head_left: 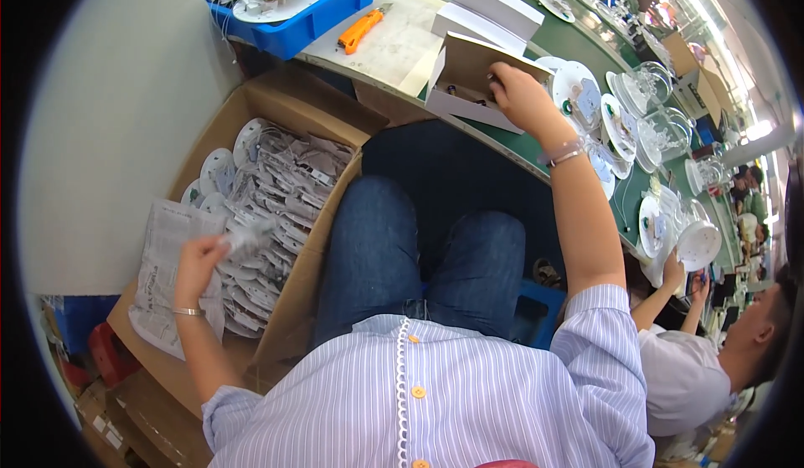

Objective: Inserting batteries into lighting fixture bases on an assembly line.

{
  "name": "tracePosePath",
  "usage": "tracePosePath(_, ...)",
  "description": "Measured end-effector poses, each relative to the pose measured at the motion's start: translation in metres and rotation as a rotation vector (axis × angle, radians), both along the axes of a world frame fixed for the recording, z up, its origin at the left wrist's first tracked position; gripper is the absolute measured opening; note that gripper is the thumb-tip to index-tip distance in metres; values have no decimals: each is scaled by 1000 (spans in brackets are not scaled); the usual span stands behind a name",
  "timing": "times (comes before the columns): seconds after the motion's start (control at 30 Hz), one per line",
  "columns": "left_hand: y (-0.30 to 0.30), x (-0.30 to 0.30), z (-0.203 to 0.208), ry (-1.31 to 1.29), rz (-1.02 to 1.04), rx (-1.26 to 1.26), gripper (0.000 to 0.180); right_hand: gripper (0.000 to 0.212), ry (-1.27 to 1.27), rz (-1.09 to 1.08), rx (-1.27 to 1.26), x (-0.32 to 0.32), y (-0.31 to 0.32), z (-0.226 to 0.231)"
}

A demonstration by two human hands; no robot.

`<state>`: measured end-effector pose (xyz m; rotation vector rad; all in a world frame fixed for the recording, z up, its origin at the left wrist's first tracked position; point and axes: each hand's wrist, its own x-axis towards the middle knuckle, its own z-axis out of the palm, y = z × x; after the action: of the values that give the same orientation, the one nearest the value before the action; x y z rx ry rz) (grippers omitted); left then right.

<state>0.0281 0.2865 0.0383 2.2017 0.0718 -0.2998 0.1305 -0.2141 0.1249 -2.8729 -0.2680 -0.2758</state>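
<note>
The left hand is pinching a blurred translucent item, risking slippage if loose; the right hand is hiding any grasp.

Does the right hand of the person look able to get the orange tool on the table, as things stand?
Probably yes: the orange tool lies uncovered on the table. But the right hand would first need to leave the open white box.
</note>
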Motion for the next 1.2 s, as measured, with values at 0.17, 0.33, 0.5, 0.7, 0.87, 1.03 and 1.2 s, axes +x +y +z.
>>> tracePosePath(0.17,-64,17,26,-157,316,-734,19,19,-135,110,653,-29,32,-9)
tracePosePath(0.33,-146,34,20,-19,175,-1342,14,20,391,138,1276,-70,71,-27)
tracePosePath(0.5,-192,24,17,42,-26,-1447,19,25,441,87,1463,-89,77,-40)
tracePosePath(0.7,-207,21,13,131,4,-1293,29,11,-338,177,856,-115,62,-20)
tracePosePath(0.87,-216,7,26,760,-297,-1713,64,18,-672,523,47,-126,54,-10)
tracePosePath(1.03,-238,10,34,578,-20,-1423,42,26,-475,614,34,-130,66,-25)
tracePosePath(1.2,-237,9,34,369,-9,-1249,41,15,15,242,822,-138,64,-27)
